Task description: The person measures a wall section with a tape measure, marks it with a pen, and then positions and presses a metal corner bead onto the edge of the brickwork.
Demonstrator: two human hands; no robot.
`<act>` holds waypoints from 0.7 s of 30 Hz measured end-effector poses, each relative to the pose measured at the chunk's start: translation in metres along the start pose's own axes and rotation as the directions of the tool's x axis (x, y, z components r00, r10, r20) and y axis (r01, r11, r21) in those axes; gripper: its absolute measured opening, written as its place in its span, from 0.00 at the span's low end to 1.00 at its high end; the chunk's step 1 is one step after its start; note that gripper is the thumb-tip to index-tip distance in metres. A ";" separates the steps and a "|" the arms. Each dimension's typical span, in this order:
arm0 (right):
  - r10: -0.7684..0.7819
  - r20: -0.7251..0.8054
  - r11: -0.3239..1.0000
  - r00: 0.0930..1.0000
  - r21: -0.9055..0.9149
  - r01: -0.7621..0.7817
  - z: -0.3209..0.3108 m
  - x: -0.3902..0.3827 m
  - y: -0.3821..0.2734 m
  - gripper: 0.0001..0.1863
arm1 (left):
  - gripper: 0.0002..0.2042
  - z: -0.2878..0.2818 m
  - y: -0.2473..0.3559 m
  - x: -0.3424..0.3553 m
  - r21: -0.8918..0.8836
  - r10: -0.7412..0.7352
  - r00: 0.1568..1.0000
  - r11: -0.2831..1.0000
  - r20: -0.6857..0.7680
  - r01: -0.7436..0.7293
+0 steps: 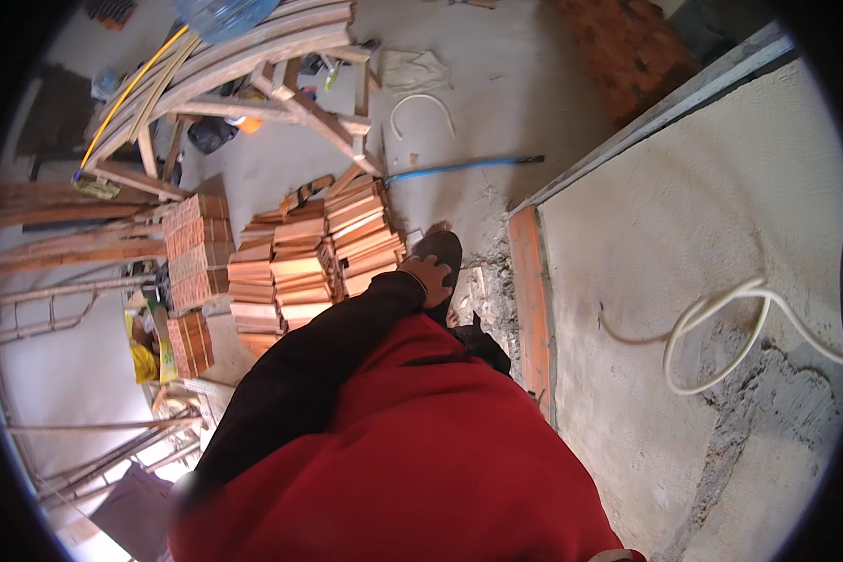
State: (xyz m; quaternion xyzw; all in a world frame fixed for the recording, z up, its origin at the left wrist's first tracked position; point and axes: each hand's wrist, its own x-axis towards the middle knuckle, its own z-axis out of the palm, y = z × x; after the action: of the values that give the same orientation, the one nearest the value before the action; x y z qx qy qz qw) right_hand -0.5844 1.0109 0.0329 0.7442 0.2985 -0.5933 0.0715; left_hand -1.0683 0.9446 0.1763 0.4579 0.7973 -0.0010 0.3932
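"Covering the dark rounded shape (443,245), perhaps a bent knee, was the left hand (428,277), its fingers looking loosely curved; whether they gripped it, I couldn't tell"

"And the right hand?"

"Out of view. That shape stood just ahead of the red top (431,450), near the stacked clay tiles (358,225)"

"What could have gone wrong?"

"Footing worried me: the rubble (496,281) between the shape and the pale wall (665,206) looked uneven, so a shifted weight might have caused a stumble"

"And the tiles?"

"Their ragged edges suggested loose stacking, so a knock could have toppled a row; beyond, the blue pipe (468,167) might have rolled underfoot"
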 end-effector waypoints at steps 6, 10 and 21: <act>0.026 -0.087 0.957 0.996 0.290 0.000 0.060 -0.008 -0.032 0.28 | 0.24 -0.039 0.015 0.124 0.257 0.313 0.824 0.846 0.472 -0.468; 0.103 -0.200 0.841 0.974 0.541 0.022 0.118 -0.031 -0.059 0.29 | 0.24 -0.039 -0.012 0.235 0.230 0.324 0.531 0.642 0.783 -0.731; 0.183 -0.272 0.559 0.945 0.819 0.127 0.297 -0.131 -0.208 0.26 | 0.21 -0.113 -0.070 0.300 -0.100 0.180 -0.043 0.323 0.983 -0.941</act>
State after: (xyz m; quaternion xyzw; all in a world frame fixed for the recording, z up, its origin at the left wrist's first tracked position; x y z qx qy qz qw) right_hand -0.9597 0.9952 0.1208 0.7821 -0.0196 -0.5302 -0.3269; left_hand -1.2717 1.1633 0.0406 0.7826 0.0469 -0.3446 0.5163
